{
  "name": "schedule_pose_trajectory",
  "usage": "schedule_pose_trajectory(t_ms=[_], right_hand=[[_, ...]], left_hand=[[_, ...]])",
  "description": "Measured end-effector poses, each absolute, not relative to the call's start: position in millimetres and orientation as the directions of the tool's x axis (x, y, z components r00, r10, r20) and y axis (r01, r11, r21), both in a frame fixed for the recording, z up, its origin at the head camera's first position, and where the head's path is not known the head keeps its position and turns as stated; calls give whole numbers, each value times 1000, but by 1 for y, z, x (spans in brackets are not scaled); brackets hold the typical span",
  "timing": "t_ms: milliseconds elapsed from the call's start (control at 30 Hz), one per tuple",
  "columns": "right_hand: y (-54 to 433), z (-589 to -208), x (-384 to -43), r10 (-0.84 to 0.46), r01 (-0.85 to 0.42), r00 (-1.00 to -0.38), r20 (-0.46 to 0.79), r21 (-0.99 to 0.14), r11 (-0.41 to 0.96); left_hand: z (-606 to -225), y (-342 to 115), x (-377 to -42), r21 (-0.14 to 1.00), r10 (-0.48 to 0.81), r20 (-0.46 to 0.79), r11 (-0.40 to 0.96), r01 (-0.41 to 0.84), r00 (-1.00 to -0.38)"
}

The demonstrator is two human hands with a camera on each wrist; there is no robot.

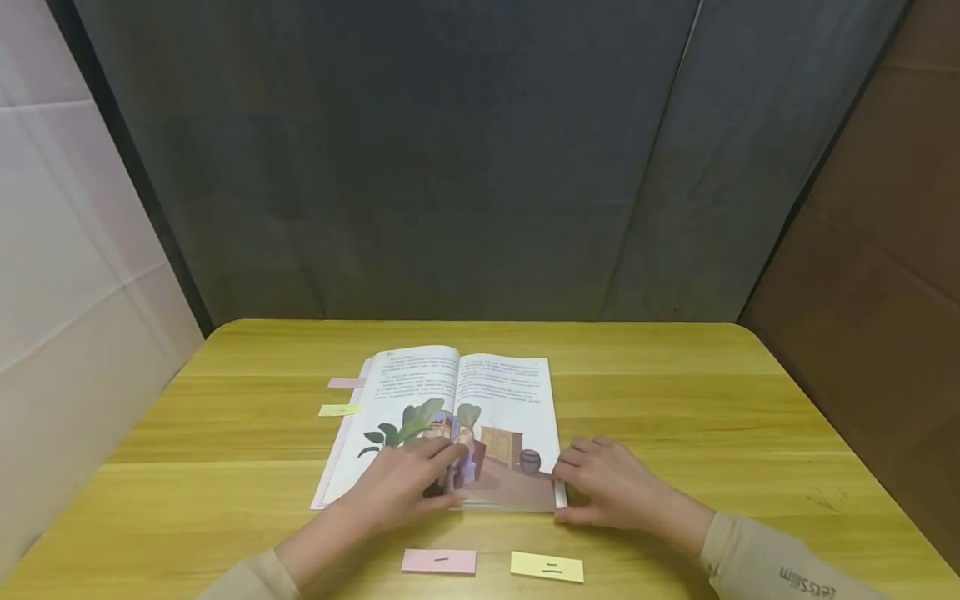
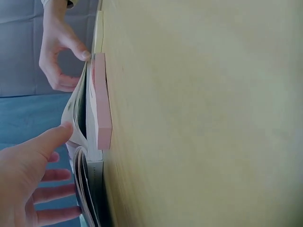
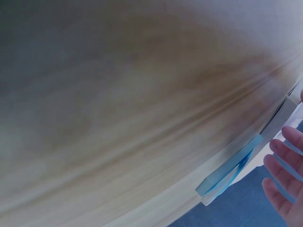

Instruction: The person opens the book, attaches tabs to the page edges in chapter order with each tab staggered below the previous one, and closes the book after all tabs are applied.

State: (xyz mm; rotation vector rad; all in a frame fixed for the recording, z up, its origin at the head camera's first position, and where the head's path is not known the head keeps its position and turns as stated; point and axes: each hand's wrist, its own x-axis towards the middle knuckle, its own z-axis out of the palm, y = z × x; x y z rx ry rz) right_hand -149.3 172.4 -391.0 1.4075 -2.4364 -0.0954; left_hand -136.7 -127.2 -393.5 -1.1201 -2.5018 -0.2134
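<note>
An open picture book [image 1: 498, 383] lies on the wooden table, its pages printed with text above a painted room scene. My left hand [image 1: 408, 483] rests over the lower middle of the book, fingers spread loosely. At the lower right corner my right hand [image 1: 611, 483] pinches the edge of some pages between thumb and fingers. Those pages [image 2: 73, 111] bulge up from the stack below in the left wrist view, where the left hand [image 2: 28, 172] shows its fingers extended beside the book. Only some fingers [image 3: 286, 163] appear in the right wrist view.
A pink pad [image 1: 438, 562] with one stroke and a yellow pad [image 1: 547, 567] with two strokes lie in front of the book. A pink tab [image 1: 345, 383] and a yellow tab [image 1: 339, 410] stick out at its left. A dark partition [image 1: 420, 167] stands behind the table.
</note>
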Motion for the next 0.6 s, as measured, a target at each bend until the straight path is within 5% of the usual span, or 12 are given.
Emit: schedule_pose_trajectory(t_ms=[433,600], right_hand=[[172,-390,-143,-858,-834,-447,251,229,502],[172,-390,-143,-856,-832,-456,245,223,507]], left_hand=[[-384,-128,-116,-151,715,506,624,767,-482],[-378,-129,-115,-257,730,483,646,719,-483]])
